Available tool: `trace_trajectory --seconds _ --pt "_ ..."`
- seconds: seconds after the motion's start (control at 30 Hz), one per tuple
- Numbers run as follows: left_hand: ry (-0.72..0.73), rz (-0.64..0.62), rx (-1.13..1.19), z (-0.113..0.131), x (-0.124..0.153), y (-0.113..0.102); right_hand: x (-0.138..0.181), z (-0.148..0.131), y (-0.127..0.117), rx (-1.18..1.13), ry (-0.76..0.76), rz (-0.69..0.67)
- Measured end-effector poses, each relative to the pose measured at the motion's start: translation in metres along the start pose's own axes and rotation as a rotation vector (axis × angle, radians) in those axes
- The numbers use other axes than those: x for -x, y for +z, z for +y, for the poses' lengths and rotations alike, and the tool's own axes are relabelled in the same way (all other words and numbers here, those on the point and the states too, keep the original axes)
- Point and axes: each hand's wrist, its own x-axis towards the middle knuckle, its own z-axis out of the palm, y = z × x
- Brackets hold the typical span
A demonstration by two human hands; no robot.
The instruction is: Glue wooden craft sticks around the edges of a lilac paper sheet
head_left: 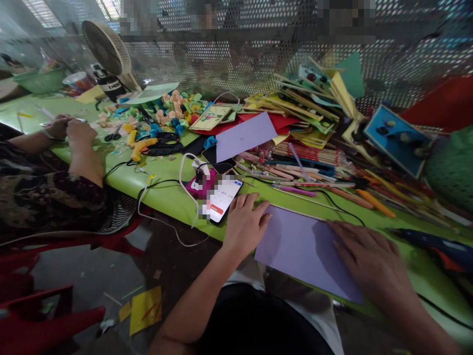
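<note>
A purple paper sheet (299,246) lies flat before me at the table's front edge, and a thin pale strip runs along its far side. My left hand (246,219) rests at the sheet's far left corner with fingers bent and apart, the fingertips touching its edge. Over the right end of the sheet lies my right hand (369,256), its fingers stretched out flat. Neither hand grips anything. Just left of my left hand is a lit phone (225,197). A dark blue glue gun (439,246) lies to the right of my right hand.
Behind the sheet lie pencils, sticks and a pile of coloured cards (295,106). Another purple sheet (246,135) leans there. A yellow glue gun (142,147), cables and a fan (107,49) stand left, near a co-worker's hands (76,129). Red chairs (55,315) stand below.
</note>
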Motion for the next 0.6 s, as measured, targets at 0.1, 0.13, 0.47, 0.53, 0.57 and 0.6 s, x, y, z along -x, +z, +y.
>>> trace_trajectory --seconds 0.1,0.13,0.47,0.53,0.57,0.6 --pt "0.009 0.003 -0.009 0.0007 -0.0005 -0.001 0.0012 -0.0011 0.0 0.025 -0.008 0.035" --pt "0.015 -0.002 -0.014 0.0009 -0.0007 -0.0012 0.0011 -0.0012 0.0002 0.03 -0.017 0.037" --pt "0.039 -0.009 -0.018 0.0003 -0.0027 0.0004 -0.0035 -0.004 -0.0059 -0.013 -0.008 0.005" --pt "0.053 -0.015 -0.017 -0.0004 -0.0034 0.0013 -0.004 -0.0047 -0.0071 -0.029 0.007 -0.006" --pt "0.058 -0.02 -0.015 -0.0007 -0.0038 0.0017 -0.0042 -0.0049 -0.0075 -0.041 0.008 -0.013" --pt "0.061 -0.025 -0.013 -0.0009 -0.0041 0.002 -0.0045 -0.005 -0.0077 -0.052 0.005 -0.015"
